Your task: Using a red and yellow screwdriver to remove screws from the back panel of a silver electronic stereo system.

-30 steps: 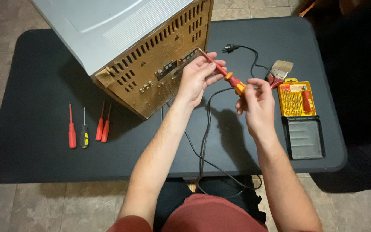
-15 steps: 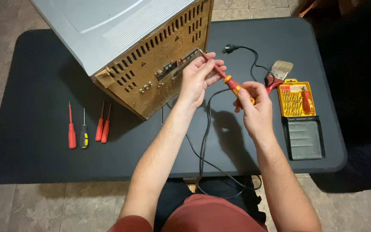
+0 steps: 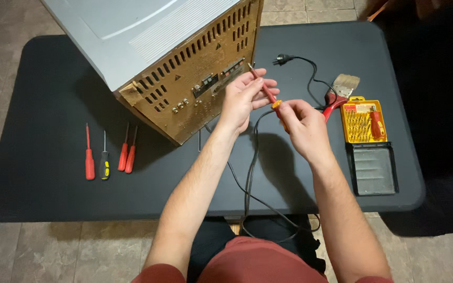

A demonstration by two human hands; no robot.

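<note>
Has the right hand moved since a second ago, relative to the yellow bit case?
Yes, slightly. The right hand has shifted left, away from the yellow bit case, and grips the screwdriver handle nearer the left hand.

A black table (image 3: 43,194) with rounded corners stands on a beige tiled floor (image 3: 53,254), under dim, warm indoor light.

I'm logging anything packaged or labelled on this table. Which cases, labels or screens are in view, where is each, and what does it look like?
Bit set case: right side of the table, beside the right hand; yellow rectangular tray of small bits, red driver handle inside.
Case lid: just below the tray; clear, ribbed, dark-rimmed rectangle.
Labels: small pale plates on the appliance's brown vented back panel.
Screens: none.
</note>
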